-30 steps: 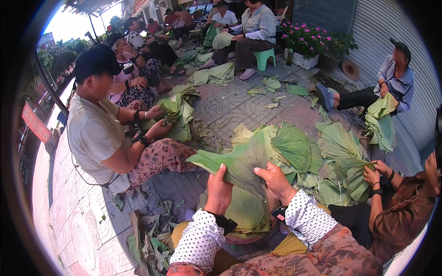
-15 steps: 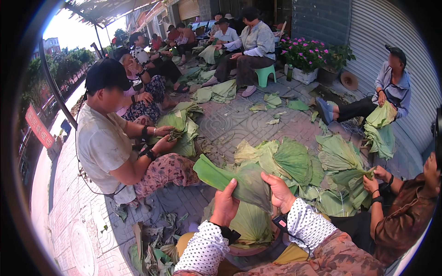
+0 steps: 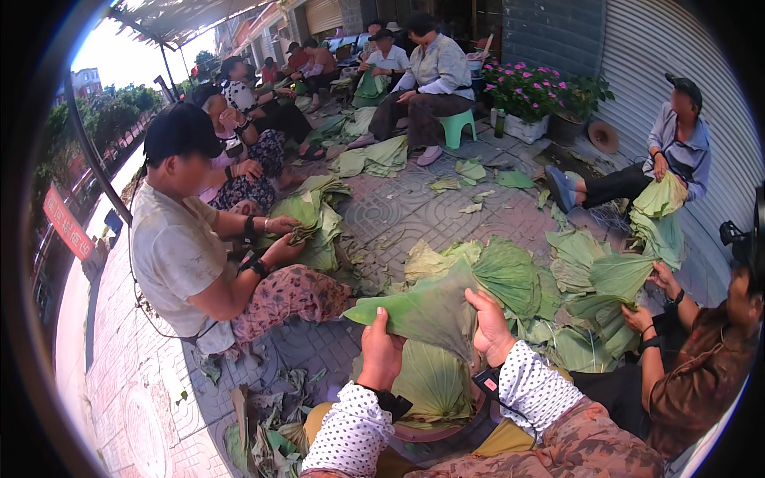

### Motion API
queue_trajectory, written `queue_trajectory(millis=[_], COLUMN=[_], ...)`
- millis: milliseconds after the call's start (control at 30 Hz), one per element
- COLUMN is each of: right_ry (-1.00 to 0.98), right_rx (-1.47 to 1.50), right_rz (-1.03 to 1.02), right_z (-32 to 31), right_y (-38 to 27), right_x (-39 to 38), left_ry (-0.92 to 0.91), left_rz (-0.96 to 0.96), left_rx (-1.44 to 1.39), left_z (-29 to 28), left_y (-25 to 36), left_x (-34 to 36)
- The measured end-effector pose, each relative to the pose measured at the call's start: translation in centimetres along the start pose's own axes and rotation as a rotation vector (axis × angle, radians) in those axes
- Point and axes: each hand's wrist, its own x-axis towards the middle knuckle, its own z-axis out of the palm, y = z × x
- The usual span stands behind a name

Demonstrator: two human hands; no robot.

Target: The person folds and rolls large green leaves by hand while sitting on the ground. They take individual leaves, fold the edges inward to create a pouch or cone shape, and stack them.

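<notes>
A folded lotus leaf [image 3: 426, 309], bright green at its left tip and dull greyish green at the right, is held up before me. My left hand [image 3: 381, 349] pinches its lower left edge, thumb on top. My right hand [image 3: 489, 325] grips the leaf's right side, with the thumb at its upper edge. Right below lies a pile of flattened lotus leaves [image 3: 434, 381] in a reddish round basin [image 3: 430, 435] between my knees.
Stacked lotus leaves [image 3: 510, 279] spread ahead to the right. A co-worker [image 3: 179, 231] sits close on the left, another [image 3: 693, 358] on the right, each handling leaves. Withered scraps [image 3: 279, 422] litter the paving at lower left. Farther back are seated people and a green stool [image 3: 457, 130].
The leaf between my hands has opened wider, its upper edge rising, and its left tip has dropped. My left hand shifted slightly left. The right co-worker's far hand lifted a leaf outward.
</notes>
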Motion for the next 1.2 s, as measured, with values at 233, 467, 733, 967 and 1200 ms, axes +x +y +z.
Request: queue_trajectory(millis=[233, 467, 733, 967, 1200], right_ry=[-0.088, -0.078, -0.058, -0.027, -0.042], right_rx=[0.117, 0.032, 0.052, 0.047, 0.020], right_rz=[0.169, 0.109, -0.013, -0.026, -0.012], right_z=[0.4, -0.4, 0.7, 0.8, 1.1], right_y=[-0.9, 0.4, 0.2, 0.4, 0.2], right_x=[-0.7, -0.4, -1.1, -0.9, -1.4], left_ry=[-0.034, -0.007, -0.007, 0.001, -0.010], left_rz=[-0.005, -0.024, 0.016, 0.018, 0.018], left_rx=[-0.042, -0.026, -0.065, -0.070, -0.080], left_z=[0.3, -0.1, -0.2, -1.2, -0.6], left_y=[0.3, 0.3, 1.0, 0.9, 1.4], left_x=[0.1, -0.3, -0.8, -0.1, -0.9])
